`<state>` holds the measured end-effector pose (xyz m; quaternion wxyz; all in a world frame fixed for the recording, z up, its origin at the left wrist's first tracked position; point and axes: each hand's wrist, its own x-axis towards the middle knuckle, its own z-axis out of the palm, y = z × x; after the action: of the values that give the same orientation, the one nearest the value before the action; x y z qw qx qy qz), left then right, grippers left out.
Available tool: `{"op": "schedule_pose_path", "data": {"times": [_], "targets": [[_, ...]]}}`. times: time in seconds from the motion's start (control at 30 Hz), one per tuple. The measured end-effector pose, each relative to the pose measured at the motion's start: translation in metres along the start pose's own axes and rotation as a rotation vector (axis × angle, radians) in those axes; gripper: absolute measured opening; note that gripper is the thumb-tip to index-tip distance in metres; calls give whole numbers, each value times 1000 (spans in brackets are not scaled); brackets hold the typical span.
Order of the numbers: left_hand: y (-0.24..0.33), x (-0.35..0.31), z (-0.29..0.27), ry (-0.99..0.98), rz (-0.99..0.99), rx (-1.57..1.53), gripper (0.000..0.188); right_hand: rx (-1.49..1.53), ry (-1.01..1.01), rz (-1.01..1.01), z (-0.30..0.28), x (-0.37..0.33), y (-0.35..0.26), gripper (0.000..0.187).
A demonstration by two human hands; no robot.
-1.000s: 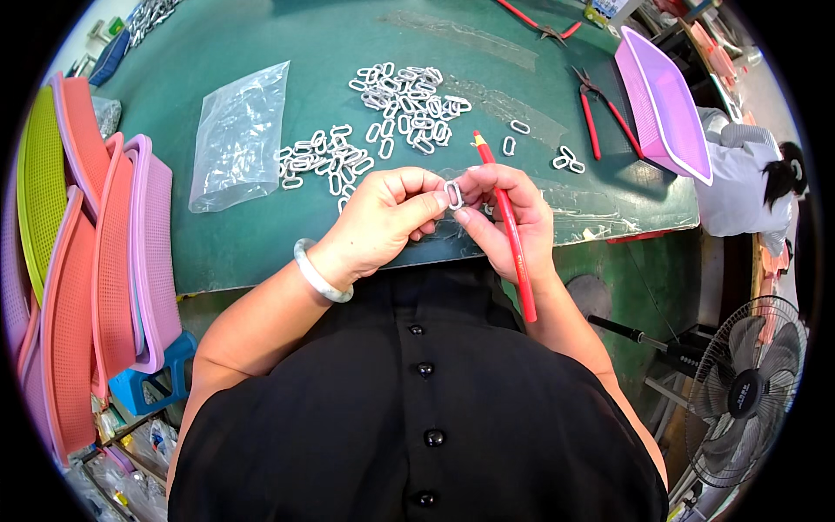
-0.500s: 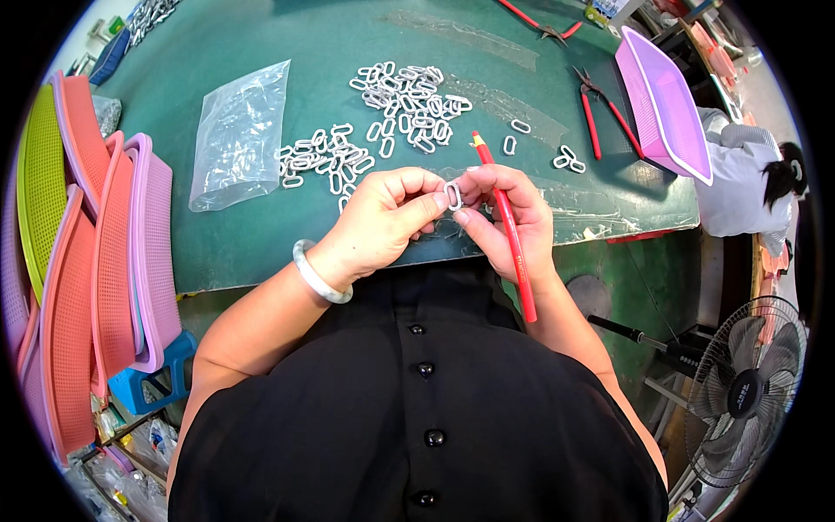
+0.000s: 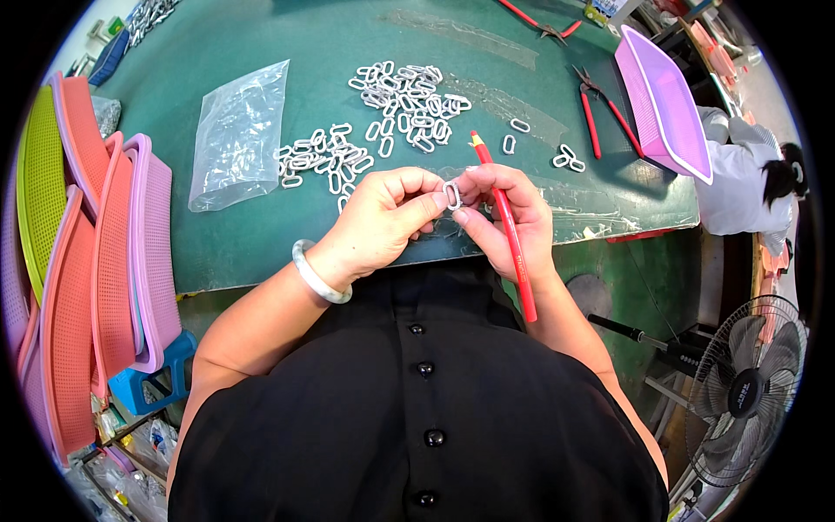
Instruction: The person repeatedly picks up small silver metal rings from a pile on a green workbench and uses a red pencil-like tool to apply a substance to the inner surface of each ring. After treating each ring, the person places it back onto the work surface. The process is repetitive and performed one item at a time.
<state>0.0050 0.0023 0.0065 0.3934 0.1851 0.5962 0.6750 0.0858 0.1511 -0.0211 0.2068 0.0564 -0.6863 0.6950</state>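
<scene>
In L hand (image 3: 383,213) sits lt-gray oval link (image 3: 457,197) (open ctr).

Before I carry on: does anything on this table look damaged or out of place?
The clear film strips on the table look wrinkled and ragged-edged, perhaps worn. A few links lie apart, right of the heap, though possibly on purpose. The held link is too small to check for flaws.

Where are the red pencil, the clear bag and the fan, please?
Red pencil (image 3: 509,228), head view: on the middle of its shaft.
Clear bag (image 3: 239,139), head view: on the middle of its upper face.
Fan (image 3: 744,395), head view: on its central hub.
</scene>
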Motion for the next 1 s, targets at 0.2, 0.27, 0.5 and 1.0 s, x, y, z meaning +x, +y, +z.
{"op": "schedule_pose_path", "data": {"times": [0.2,0.27,0.5,1.0], "targets": [[0,0,0,-4,2,-4,12,4,-5,7,0,0,-1,36],[0,0,0,-2,-2,-4,12,3,-7,9,0,0,-1,36],[0,0,-1,0,-3,-4,13,9,-6,14,1,1,-2,36],[-1,1,-3,2,-9,-10,15,2,-15,18,1,2,-3,37]]}}
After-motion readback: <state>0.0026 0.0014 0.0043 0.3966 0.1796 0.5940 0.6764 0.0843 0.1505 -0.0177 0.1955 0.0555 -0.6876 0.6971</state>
